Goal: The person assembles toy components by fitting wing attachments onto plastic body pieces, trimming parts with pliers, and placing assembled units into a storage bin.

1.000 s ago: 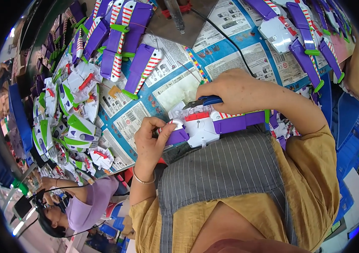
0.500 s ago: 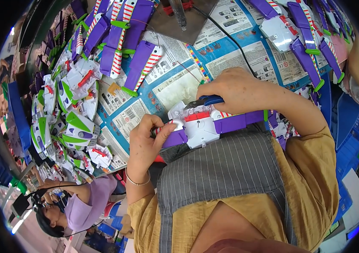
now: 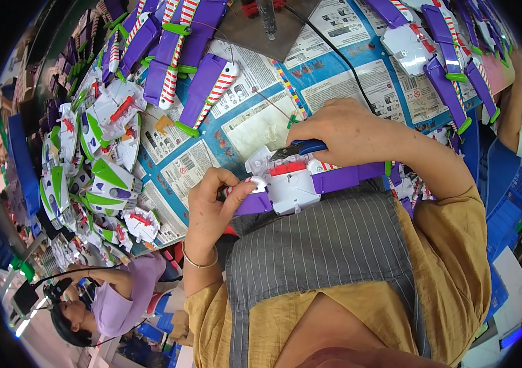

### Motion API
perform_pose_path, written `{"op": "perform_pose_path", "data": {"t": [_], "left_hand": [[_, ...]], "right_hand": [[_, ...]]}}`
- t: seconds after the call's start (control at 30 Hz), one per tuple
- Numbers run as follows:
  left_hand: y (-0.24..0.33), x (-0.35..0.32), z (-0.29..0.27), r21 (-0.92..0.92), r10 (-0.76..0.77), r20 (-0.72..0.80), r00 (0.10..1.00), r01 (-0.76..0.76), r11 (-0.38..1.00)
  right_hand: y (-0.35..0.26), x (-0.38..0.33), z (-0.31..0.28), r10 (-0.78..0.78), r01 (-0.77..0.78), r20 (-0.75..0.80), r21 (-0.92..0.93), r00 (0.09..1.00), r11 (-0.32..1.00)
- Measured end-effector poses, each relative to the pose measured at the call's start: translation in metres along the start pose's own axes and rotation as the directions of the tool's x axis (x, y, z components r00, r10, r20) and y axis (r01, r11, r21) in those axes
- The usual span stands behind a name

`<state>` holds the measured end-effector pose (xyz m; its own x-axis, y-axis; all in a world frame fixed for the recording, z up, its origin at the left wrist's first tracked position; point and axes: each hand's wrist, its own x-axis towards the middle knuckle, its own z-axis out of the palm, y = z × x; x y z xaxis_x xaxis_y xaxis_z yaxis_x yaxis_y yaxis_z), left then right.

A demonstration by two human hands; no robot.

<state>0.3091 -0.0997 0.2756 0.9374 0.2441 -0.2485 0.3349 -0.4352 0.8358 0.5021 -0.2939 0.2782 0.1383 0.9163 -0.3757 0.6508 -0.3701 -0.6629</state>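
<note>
Workpiece: a winged plastic assembly, its white centre body (image 3: 294,191) at the near edge of the table, directly against the apron (image 3: 319,245). A purple wing extends to each side.

Left hand (image 3: 212,201): thumb and forefinger pinched together on the rounded white end of the left wing (image 3: 256,203). Right hand (image 3: 337,130): fingers wrapped around blue-handled pliers (image 3: 307,146), whose dark nose lies over the far side of the centre body, just beyond the red insert (image 3: 288,168). Whether the jaws are apart or closed on anything cannot be determined.

Assessment: the step in hand appears to be tool work at that far side. The left pinch should stay firm, as the right wing (image 3: 348,178) has no hand steadying it and could swing. Backing the assembly against the apron is likely sound practice. The tool is best kept low and square, squeezed gradually; a slip could mark the white plastic or crack the red insert.
</note>
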Motion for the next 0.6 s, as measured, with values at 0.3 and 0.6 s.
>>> {"op": "perform_pose_path", "data": {"t": [0.3,0.6], "left_hand": [[0.0045,0.0031,-0.0006,0.141,0.002,0.013,1.000,-0.003,0.990],[0.0023,0.0094,0.0013,0.178,-0.028,0.030,0.999,0.022,0.984]], "right_hand": [[-0.0002,-0.0009,0.0024,0.000,0.000,-0.012,-0.007,1.000,1.000],[0.0027,-0.0008,0.0027,-0.049,0.048,-0.051,-0.024,0.998,0.999]]}}
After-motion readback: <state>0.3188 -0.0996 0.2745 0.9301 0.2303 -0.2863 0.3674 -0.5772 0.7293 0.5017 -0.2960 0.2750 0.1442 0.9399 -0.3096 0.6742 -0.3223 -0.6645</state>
